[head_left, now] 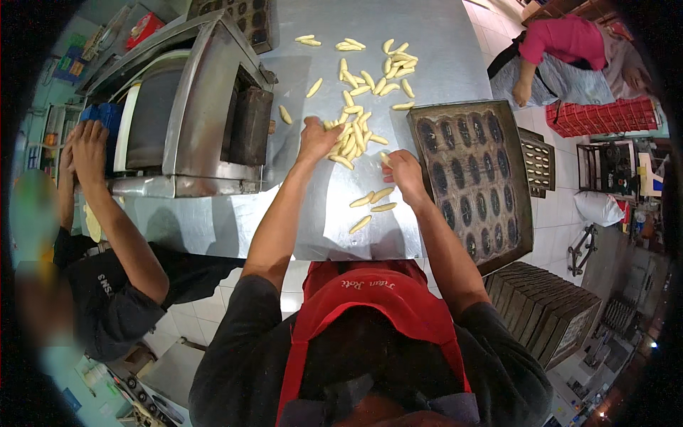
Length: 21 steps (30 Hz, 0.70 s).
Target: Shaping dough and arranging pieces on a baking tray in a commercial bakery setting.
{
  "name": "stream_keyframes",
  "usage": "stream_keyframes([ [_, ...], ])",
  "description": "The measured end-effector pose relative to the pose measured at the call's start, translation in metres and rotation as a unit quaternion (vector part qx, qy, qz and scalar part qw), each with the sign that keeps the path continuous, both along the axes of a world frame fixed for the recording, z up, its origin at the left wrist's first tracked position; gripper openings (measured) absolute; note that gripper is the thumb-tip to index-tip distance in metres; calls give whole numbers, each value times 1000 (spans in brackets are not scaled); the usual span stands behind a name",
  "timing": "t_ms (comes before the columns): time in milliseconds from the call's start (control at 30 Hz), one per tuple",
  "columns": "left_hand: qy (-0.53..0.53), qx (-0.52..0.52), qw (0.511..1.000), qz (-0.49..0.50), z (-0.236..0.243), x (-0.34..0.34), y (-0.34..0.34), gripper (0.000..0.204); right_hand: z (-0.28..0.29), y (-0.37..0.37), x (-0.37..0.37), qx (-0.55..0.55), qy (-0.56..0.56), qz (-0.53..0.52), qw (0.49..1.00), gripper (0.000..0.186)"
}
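Observation:
A loose pile of pale yellow dough pieces [350, 141], small and spindle-shaped, lies on the metal table [398, 18]. At the pile's left side is my left hand [318, 140], its fingers curled about a dough piece [329, 125]. My right hand [404, 175] is to the right of the pile, beside the baking tray; its fingertips pinch another dough piece [385, 159]. Several separate pieces [371, 203] rest nearer to me, between my forearms. Further dough pieces [400, 64] are scattered toward the far side. The dark baking tray [421, 117] has rows of oval hollows.
A metal machine [196, 107] stands on the table's left. Another mould tray [262, 25] is partly visible behind it. At far left a person's hands [89, 149] rest by the machine. Stacked trays [544, 309] stand at lower right; another person [562, 53] is beside red crates [601, 117].

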<state>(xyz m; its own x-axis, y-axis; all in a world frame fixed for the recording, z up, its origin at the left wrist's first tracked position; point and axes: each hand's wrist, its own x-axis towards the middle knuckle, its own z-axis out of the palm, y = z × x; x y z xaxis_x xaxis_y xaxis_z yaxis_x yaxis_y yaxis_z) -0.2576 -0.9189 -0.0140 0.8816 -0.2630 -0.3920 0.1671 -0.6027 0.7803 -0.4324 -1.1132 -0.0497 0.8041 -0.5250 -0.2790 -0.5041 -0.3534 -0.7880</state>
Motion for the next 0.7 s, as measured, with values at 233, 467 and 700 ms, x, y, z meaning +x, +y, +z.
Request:
stream_keyframes([
  [233,80,-106,986,-102,-18,-22,12,46,42,44,45,245,107,-52,962,34],
  [467,313,-545,774,76,44,6,13,20,54,28,87,475,-170,-120,855,15],
  [700,81,-374,895,229,20,154,-53,31,68,-32,174,140,-67,-30,987,39],
])
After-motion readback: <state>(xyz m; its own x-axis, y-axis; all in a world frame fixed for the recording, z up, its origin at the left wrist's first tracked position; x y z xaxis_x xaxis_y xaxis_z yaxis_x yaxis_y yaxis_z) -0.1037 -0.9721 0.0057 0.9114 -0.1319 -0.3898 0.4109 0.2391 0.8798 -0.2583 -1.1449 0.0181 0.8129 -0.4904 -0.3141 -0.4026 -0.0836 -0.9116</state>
